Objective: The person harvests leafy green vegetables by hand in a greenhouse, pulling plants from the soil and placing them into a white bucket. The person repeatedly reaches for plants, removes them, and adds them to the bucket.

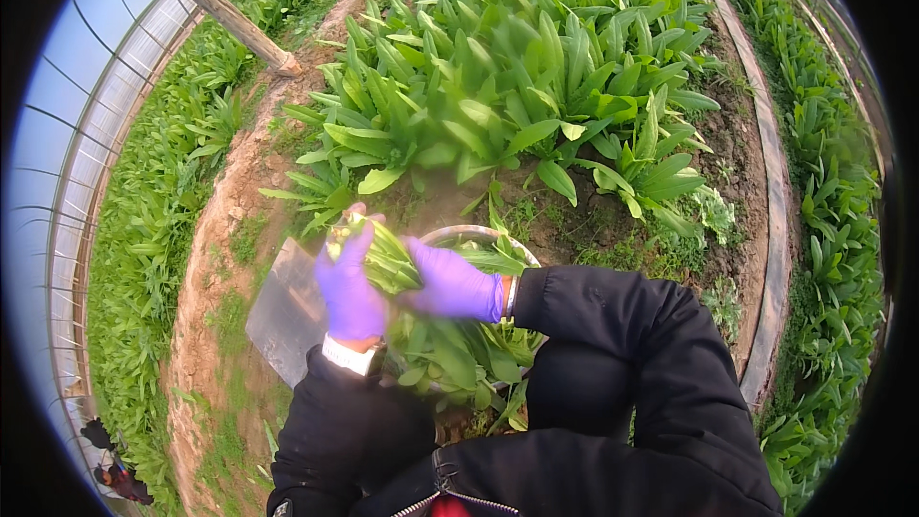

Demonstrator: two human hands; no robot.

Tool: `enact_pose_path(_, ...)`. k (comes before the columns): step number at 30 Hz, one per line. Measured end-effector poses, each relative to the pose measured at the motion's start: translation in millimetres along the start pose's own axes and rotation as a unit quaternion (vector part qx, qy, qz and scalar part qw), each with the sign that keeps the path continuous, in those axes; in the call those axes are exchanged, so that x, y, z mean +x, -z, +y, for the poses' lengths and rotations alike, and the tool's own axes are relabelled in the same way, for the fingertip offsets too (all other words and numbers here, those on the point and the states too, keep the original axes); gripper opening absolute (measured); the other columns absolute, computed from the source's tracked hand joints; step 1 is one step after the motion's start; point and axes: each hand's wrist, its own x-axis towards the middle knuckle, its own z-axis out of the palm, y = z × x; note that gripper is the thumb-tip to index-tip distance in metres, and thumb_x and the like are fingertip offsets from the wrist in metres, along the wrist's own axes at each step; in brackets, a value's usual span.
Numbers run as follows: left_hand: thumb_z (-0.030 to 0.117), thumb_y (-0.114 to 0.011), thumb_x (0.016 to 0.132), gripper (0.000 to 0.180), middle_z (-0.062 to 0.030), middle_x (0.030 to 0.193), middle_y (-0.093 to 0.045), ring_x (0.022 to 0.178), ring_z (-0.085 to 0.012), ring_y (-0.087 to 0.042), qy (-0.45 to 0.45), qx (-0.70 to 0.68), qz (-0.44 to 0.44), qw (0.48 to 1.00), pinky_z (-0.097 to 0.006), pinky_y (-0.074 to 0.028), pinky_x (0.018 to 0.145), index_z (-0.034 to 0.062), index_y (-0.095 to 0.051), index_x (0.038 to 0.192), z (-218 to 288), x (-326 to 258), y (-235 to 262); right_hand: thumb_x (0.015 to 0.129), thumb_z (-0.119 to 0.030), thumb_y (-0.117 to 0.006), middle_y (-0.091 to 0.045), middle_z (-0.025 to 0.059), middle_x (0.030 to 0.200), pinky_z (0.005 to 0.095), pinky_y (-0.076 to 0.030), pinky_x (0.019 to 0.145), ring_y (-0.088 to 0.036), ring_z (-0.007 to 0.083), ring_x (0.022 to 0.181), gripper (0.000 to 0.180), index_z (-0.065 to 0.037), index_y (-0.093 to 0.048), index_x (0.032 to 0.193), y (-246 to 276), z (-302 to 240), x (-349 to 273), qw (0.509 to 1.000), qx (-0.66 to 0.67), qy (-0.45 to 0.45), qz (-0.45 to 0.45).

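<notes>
A bunch of long-leaved lettuce (388, 258) is held up in front of me, its pale cut stem ends at the upper left and its leaves hanging down. My left hand (349, 282), in a purple glove, is closed round the stem end. From the right my right hand (455, 282), also gloved in purple, grips the bunch's side; its fingers are partly hidden and blurred. Beneath both hands stands a round tub (522, 247) with a pale rim. Loose lettuce leaves (445, 354) lie in it and cover much of its near side.
Standing lettuce plants (536, 77) grow thickly ahead of the tub. A grey flat sheet (287, 311) lies on the soil to the left. A wooden post (225, 14) slants at upper left. A long strip (766, 163) edges the right side. Someone (120, 479) is at lower left.
</notes>
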Motion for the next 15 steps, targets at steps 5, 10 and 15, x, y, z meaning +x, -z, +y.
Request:
enact_pose_path(5,0.015,-0.078,0.082,0.074,-0.0181,0.131,-0.062,0.118,-0.0229,-0.061,0.025,0.076,-0.181,0.98,-0.035,-0.048,0.103,0.0005,-0.042,0.146,15.1,7.9,8.3,0.087,-0.015,-0.072,-0.065,0.0224,0.115,0.0422,-0.051,0.093,-0.064,0.0347,0.109,0.057,-0.003,-0.043,0.135,10.1,11.4,-5.4,0.996,0.086,-0.002,0.009)
enact_pose_path(10,0.011,-0.076,0.079,0.069,-0.0185,0.125,-0.065,0.114,-0.0281,-0.064,0.051,0.056,-0.272,0.959,-0.04,-0.048,0.104,0.0007,-0.044,0.14,7.4,12.2,15.3,0.089,-0.014,-0.07,-0.063,0.0253,0.114,0.0438,-0.049,0.094,-0.061,0.0398,0.111,0.067,-0.002,-0.034,0.144,2.4,18.7,-4.1,0.984,0.113,0.135,0.004)
enact_pose_path(15,0.002,-0.066,0.084,0.05,-0.0151,0.11,-0.072,0.108,-0.0215,-0.066,0.041,0.106,-0.241,0.964,-0.035,-0.049,0.1,-0.0009,-0.05,0.131,-10.5,13.9,22.2,0.086,-0.028,-0.076,-0.061,0.0256,0.121,0.0443,-0.049,0.096,-0.061,0.0407,0.112,0.075,-0.003,-0.038,0.145,41.4,15.8,-4.3,0.981,-0.09,0.168,-0.02)
